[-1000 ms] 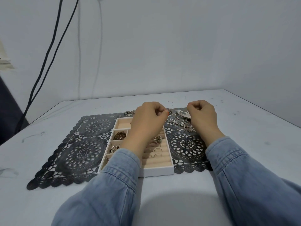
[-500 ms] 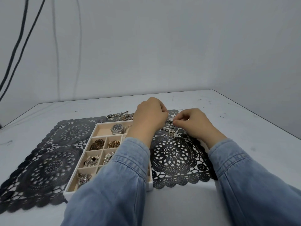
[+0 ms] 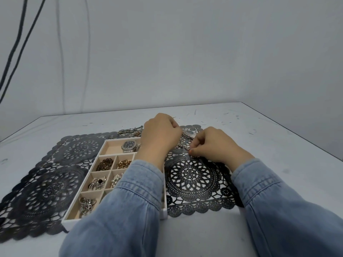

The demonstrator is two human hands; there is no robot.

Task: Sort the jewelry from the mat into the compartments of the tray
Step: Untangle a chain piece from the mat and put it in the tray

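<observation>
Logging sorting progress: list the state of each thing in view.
tray: on mat, several compartments filled.
wristwatch: lying in tray's far compartment.
silver chain: on mat, pinched by right hand.
left hand: fingers curled, grip hidden.
bracelets: unsorted, on mat beyond tray.
mat: flat on table.

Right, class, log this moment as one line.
left hand: curled, hold hidden | right hand: pinching silver chain over mat | tray: wristwatch in far compartment

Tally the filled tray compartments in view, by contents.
Silver watch: 1
Brown cluster: 1
Gold cluster: 1
Pearl cluster: 1
Silver cluster with dark stone: 1
Plain silver cluster: 1
Total: 6 visible; the left sleeve hides the rest.
</observation>
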